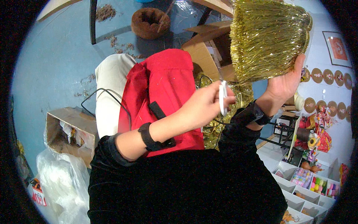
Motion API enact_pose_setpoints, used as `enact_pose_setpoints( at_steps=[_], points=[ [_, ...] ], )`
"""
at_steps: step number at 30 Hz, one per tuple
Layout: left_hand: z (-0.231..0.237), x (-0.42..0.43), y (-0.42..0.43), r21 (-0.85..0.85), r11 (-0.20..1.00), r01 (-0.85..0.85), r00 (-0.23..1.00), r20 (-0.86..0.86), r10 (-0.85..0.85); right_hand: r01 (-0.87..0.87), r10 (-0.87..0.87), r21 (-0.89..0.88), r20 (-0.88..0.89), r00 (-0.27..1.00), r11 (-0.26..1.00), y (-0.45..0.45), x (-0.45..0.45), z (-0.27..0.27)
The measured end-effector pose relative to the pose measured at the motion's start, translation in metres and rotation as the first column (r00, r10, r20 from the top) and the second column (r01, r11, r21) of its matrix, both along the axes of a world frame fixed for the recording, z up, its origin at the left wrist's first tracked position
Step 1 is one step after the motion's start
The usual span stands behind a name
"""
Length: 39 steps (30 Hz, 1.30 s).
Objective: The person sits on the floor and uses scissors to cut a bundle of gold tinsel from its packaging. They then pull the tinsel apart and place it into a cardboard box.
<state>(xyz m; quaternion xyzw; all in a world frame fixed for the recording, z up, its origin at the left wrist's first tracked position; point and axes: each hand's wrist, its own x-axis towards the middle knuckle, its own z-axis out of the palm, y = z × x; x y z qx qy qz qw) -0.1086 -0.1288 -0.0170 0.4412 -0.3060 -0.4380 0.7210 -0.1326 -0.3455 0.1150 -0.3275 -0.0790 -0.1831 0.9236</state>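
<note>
My left hand (207,98) reaches across the red apron (170,84) on my lap and grips scissors with white handles (223,98). The blades point away from me, just below the lower left edge of a gold tinsel bundle (268,42). My right hand (282,81) supports this bundle from below, its thumb up along the right side. Long shiny strands spread from a narrow bound end at the right to a blunt, even edge at the left. The right fingers are mostly hidden behind the tinsel. More gold tinsel (240,96) lies lower down behind my hands.
An open cardboard box (204,53) stands beyond my lap. A brown ring-shaped object (151,23) and brown scraps (105,12) lie on the blue floor. Left are another box (72,134) and a translucent plastic bag (61,179). Right, compartment shelving (296,193) holds colourful craft items.
</note>
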Motion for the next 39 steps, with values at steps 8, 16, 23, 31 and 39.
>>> enact_pose_setpoints(
  at_steps=[8,16,23,31,39],
  points=[
    [-0.021,0.010,0.023,-0.012,0.997,0.077,0.991,-0.108,-0.078,0.065,-0.065,-0.012,0.005,0.998,0.998,-0.006,0.000,0.001],
    [0.000,-0.004,0.030,-0.001,0.937,0.350,0.933,0.084,-0.349,0.615,-0.631,-0.145,-0.150,0.761,0.775,0.020,0.014,0.004],
    [-0.032,0.004,0.027,0.075,0.997,0.009,1.000,0.016,-0.010,0.185,-0.185,-0.018,0.009,0.983,0.983,-0.008,0.004,0.003],
    [-0.031,0.038,0.047,0.002,0.980,-0.197,0.922,-0.338,0.186,0.393,-0.396,-0.044,-0.061,0.916,0.918,0.000,0.013,0.002],
    [0.002,0.003,0.018,0.002,0.959,0.282,0.956,-0.088,-0.281,0.622,-0.637,-0.138,-0.174,0.751,0.771,0.036,0.029,0.010]
  ],
)
